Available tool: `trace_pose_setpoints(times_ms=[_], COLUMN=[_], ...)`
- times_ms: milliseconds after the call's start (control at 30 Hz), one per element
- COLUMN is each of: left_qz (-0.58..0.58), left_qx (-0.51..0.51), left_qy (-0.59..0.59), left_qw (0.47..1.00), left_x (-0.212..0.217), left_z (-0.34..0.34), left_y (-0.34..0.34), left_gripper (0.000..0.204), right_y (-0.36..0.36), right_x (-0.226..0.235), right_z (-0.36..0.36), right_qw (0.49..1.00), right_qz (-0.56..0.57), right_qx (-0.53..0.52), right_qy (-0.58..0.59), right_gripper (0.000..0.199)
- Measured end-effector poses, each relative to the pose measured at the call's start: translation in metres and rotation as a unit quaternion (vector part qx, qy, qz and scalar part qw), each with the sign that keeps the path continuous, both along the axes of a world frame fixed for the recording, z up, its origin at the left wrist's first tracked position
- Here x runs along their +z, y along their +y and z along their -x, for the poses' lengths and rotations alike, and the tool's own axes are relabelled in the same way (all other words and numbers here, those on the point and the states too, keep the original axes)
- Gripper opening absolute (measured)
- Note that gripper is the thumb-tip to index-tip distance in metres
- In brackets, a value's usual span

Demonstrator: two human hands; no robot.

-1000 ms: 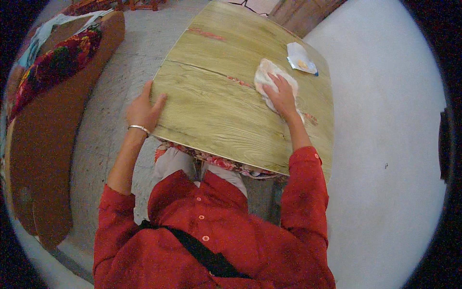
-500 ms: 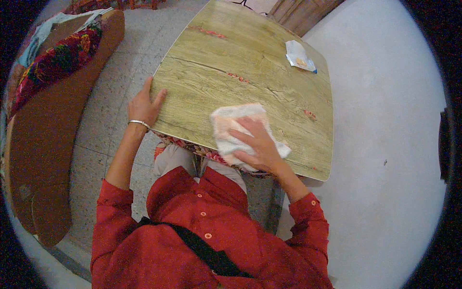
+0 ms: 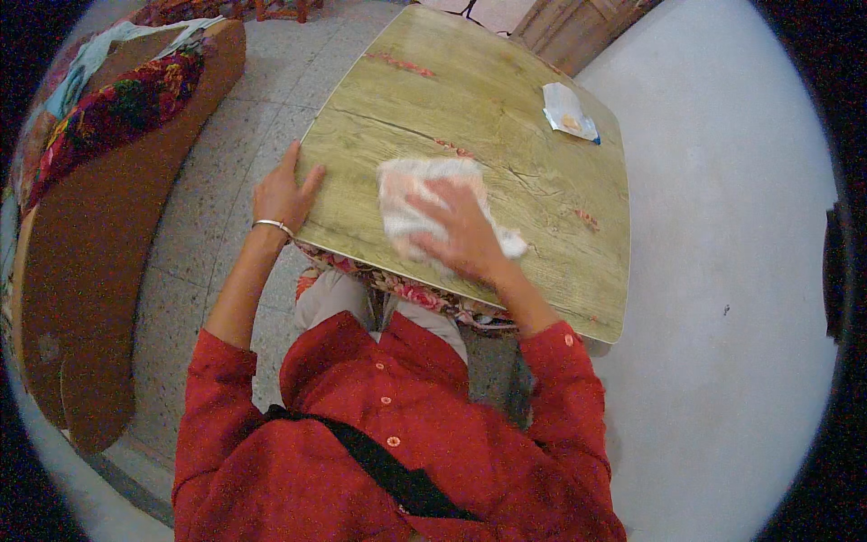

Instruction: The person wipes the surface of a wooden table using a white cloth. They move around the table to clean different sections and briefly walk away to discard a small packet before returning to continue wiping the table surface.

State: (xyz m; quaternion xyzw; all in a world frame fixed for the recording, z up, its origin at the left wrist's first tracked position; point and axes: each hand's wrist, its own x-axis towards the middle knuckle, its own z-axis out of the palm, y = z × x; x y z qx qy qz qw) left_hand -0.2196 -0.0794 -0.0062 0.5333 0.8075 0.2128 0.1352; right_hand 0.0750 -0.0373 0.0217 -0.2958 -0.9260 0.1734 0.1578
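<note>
My right hand point(image 3: 456, 228) lies spread on a white and peach cloth point(image 3: 390, 194), pressing it against the table top point(image 3: 542, 190). Its fingers are apart and slightly smeared by motion. The cloth is spread out under the palm, one corner reaching out to the right. At the table's left edge rests my left hand point(image 3: 287, 194), open, its thumb on the top and its fingers along the rim. A bracelet circles that wrist. The table top is a greenish wood-grain sheet with small red patterns.
Near the table's far right edge lies a white and blue packet point(image 3: 571, 113). A white wall point(image 3: 722, 271) runs along the right side. On the left stands a brown seat point(image 3: 99, 298) with a colourful cloth over it. Flowered fabric point(image 3: 420, 294) hangs below the table's front edge.
My right hand and the cloth under it have slid to the left and farther from me across the table. My left hand stays on the left edge.
</note>
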Motion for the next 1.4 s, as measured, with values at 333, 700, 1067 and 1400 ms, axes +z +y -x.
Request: trace_pose_setpoints(times_ms=[333, 700, 1067, 1400], left_qz=[-0.010, 0.024, 0.033, -0.004], left_qx=[0.015, 0.009, 0.014, 0.015], left_qy=[0.024, -0.023, 0.013, 0.007], left_qw=[1.000, 0.999, 0.999, 1.000], left_x=[0.013, 0.002, 0.020, 0.003], left_z=[-0.004, -0.002, -0.006, 0.001], left_y=[-0.014, 0.000, -0.004, -0.002], left_gripper=[0.064, 0.064, 0.064, 0.063], right_y=[0.027, 0.045, 0.085, 0.136], right_x=[0.000, -0.022, -0.018, -0.040], right_z=[-0.066, 0.039, -0.078, 0.050], right_qw=[0.995, 0.999, 0.991, 0.998], right_qz=[0.021, -0.027, 0.019, -0.027], right_qx=[-0.095, 0.033, -0.135, -0.062], right_qy=[0.000, 0.022, 0.010, 0.009], right_gripper=[0.052, 0.051, 0.051, 0.053])
